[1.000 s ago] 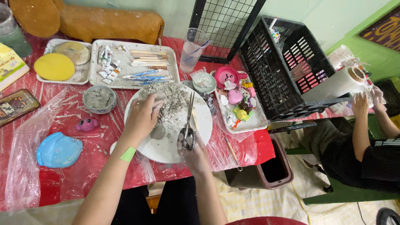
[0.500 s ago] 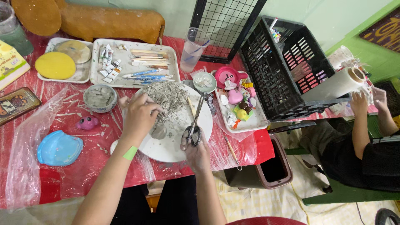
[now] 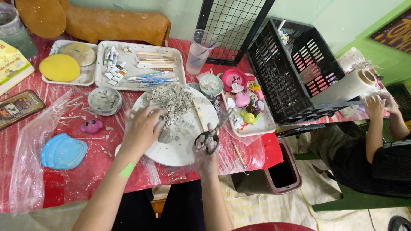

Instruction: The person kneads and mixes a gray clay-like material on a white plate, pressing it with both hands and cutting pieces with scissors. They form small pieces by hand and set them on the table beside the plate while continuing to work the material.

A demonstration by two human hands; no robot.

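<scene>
On the plate [image 3: 180,149], near the table's front edge, my left hand [image 3: 141,130] presses a grey clay lump [image 3: 166,136]. My right hand [image 3: 205,149] is closed around scissors [image 3: 212,134], blades slightly apart. Crumbs could fall off the plate. My fingers hide the lump's shape.

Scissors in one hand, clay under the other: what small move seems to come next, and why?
Probably bring the scissors in the right hand over to the grey lump the left hand pins on the plate. The blades point up toward the crumbled pile, clear of the lump.
</scene>
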